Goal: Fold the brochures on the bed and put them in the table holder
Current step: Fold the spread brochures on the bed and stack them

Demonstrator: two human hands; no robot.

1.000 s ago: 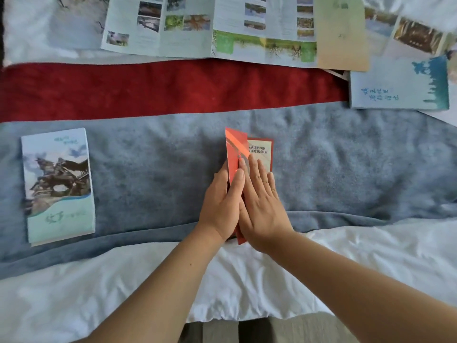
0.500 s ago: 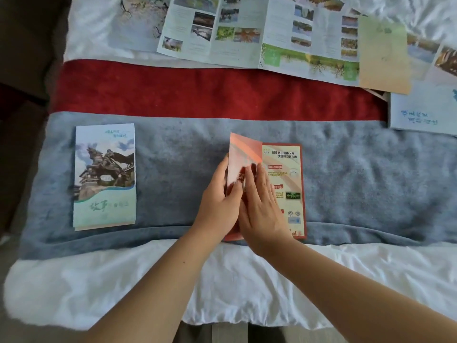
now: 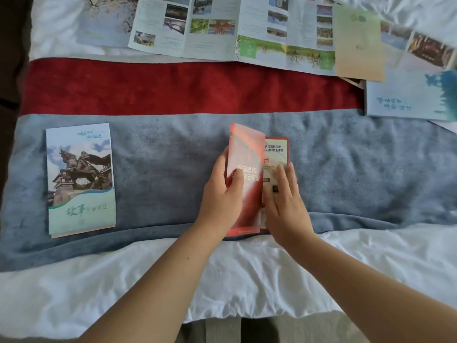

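Note:
A red brochure [image 3: 247, 154] lies on the grey blanket [image 3: 160, 174] in the middle of the bed. My left hand [image 3: 221, 196] pinches its red cover flap, thumb on top, and holds it lifted over the cream inner page [image 3: 277, 149]. My right hand [image 3: 286, 206] lies flat on that inner page with fingers straight. A folded brochure with a horse statue [image 3: 80, 179] rests on the blanket at the left. A long unfolded brochure [image 3: 235, 33] stretches across the far side. The table holder is not in view.
A red blanket band [image 3: 185, 87] runs behind the grey one. A tan sheet [image 3: 358, 43] and a pale blue brochure [image 3: 410, 97] lie at the far right, with more open pages behind them. White bedding [image 3: 222, 280] covers the near edge of the bed.
The red cover flap has swung further right over the inner page, hiding more of it. My left thumb now sits on the flap; my right hand has shifted right on the page.

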